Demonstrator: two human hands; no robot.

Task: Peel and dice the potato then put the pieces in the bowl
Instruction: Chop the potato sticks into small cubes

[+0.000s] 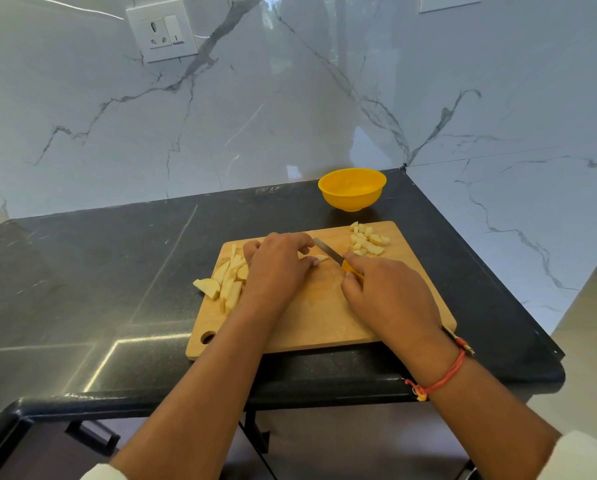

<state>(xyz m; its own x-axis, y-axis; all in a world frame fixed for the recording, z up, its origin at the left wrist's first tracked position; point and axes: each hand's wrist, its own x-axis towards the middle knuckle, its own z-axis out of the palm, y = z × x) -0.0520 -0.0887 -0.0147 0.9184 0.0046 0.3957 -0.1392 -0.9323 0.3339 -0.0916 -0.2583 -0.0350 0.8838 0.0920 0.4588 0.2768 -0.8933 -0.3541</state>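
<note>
A white wall socket (162, 32) sits high on the marble wall at the far left, above a dark stone counter (99, 271). A wooden cutting board (318, 317) lies on the counter near its front edge, with a round hole at its near left corner.

On the left part of the board is a loose pile of peeled potato wedges (226, 282), pale and long, some stacked on others. Just to their right is the left hand (276, 268), palm down with its fingers curled, fingertips and thumb holding a small potato strip (319, 258) down on the board.

A knife (328, 250) lies at a slant with its blade just beside that strip and the left fingertips. The right hand (390, 299) grips its yellow handle, fingers wrapped around it.

Past the knife tip, at the far right corner of the board, lies a small heap of diced pieces (368, 240). Beyond the board, near the wall, an orange bowl (352, 188) stands upright on the counter with no potato visible in it. A red thread bracelet (442, 379) circles the right wrist.
</note>
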